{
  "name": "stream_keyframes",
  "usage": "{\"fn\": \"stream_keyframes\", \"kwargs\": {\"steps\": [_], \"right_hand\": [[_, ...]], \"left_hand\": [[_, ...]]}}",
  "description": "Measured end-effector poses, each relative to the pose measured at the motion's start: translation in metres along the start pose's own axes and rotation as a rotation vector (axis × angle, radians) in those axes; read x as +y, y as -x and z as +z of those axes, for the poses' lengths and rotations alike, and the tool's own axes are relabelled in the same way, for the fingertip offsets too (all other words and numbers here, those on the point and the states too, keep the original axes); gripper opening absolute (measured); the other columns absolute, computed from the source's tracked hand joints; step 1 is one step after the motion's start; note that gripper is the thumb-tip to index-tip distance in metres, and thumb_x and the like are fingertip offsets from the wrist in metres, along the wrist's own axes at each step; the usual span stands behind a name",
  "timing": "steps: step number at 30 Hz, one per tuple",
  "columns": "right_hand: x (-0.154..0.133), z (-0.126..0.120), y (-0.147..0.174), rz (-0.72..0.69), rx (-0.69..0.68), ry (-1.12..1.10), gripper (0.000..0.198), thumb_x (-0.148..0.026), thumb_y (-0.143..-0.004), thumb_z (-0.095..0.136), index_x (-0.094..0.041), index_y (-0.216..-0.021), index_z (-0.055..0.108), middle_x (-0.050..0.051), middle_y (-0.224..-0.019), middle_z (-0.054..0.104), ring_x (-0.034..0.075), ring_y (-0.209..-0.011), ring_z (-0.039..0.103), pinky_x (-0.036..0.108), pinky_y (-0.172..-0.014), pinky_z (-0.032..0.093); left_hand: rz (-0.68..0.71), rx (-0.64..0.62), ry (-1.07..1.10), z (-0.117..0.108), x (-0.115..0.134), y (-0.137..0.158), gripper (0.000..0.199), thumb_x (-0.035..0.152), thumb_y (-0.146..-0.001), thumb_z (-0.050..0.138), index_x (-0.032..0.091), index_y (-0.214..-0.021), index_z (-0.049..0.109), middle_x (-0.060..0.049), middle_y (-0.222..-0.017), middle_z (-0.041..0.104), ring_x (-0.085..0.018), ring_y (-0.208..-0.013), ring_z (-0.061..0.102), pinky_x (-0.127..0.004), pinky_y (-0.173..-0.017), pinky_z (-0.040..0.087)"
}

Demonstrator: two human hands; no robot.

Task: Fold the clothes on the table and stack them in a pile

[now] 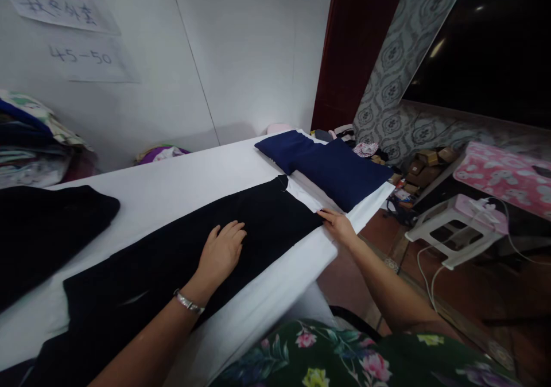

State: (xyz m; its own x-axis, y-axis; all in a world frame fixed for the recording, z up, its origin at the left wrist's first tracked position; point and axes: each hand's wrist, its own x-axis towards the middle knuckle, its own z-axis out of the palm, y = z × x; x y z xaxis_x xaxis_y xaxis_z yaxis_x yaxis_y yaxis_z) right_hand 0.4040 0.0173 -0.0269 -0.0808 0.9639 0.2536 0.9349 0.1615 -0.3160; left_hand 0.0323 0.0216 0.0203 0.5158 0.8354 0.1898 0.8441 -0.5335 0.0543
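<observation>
- The black garment [258,217] lies lengthwise across the white-covered table [146,189], its narrow end toward the right.
- The left hand [222,250] rests palm down on the middle of that garment, relaxed, its fingers slightly spread and gripping nothing (a silvery bracelet [188,302] circles the wrist).
- The right hand [339,226] pinches the near corner of the garment's narrow end between its fingertips, close to the table's front edge.
- A navy garment [331,166] lies just beyond that end, near the table's far right corner.
- A second dark garment [47,232] lies on the left part of the table, apart from both hands.
- Behind the table at the left stands a pile of clothes [34,140]; some purple cloth [150,156] shows farther along the table's back edge.
- Handwritten paper on the pale wall includes a sheet marked "45-50" [92,60].
- To the right, a stool [460,226] with a pinkish top stands on the floor, below a dark screen [486,54].
</observation>
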Motion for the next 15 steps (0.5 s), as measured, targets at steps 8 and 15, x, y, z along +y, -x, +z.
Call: {"fn": "stream_keyframes", "kwargs": {"steps": [8,15], "right_hand": [[-0.016,0.001,0.008,-0.136,0.101,0.02,0.06,-0.012,-0.08,0.045,-0.023,-0.139,0.049,0.01,-0.149,0.04,0.029,-0.138,0.035,0.054,-0.108,0.033],[-0.089,-0.009,-0.048,-0.273,-0.022,-0.046,0.052,-0.044,-0.094,0.042,-0.023,-0.141,0.045,0.012,-0.155,0.029,0.028,-0.145,0.019,0.053,-0.113,0.021]], "left_hand": [[0.005,0.064,0.086,0.017,0.002,0.018,0.044,0.009,-0.08,0.043,0.021,-0.118,0.061,-0.009,-0.143,0.05,-0.025,-0.139,0.036,-0.053,-0.114,0.026],[0.001,0.109,0.061,0.022,0.006,0.022,0.046,0.007,-0.081,0.041,0.021,-0.121,0.06,-0.009,-0.144,0.049,-0.025,-0.139,0.034,-0.053,-0.115,0.026]]}}
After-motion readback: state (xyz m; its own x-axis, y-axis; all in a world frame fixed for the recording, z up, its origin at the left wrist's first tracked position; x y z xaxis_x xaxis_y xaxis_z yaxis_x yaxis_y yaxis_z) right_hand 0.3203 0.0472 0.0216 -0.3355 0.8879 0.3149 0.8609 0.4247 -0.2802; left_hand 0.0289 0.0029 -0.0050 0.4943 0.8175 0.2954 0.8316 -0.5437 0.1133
